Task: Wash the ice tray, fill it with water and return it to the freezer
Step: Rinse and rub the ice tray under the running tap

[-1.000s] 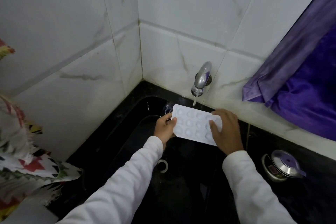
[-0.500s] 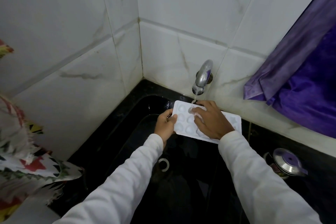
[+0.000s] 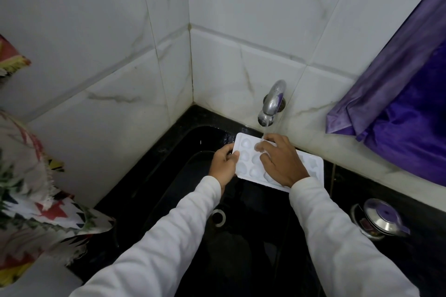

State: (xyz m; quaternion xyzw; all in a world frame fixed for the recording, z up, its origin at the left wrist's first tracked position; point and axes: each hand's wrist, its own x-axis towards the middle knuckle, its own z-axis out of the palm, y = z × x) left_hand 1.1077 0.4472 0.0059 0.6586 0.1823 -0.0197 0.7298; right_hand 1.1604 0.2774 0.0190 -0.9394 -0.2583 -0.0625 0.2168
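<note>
White plastic ice tray (image 3: 313, 167) with rounded cavities, held over a black sink (image 3: 183, 152) beneath a running chrome wall tap (image 3: 272, 103). Left hand (image 3: 224, 166) grips the tray's left end; right hand (image 3: 281, 160) lies across the cavities, fingers in the water stream.

1 wide-angle head-worn view looks forward and steeply down into a glossy black corner sink (image 3: 190, 144), close above the left hand (image 3: 224, 164) and right hand (image 3: 282, 161) on a white plastic ice tray (image 3: 312, 167), near centre frame.
</note>
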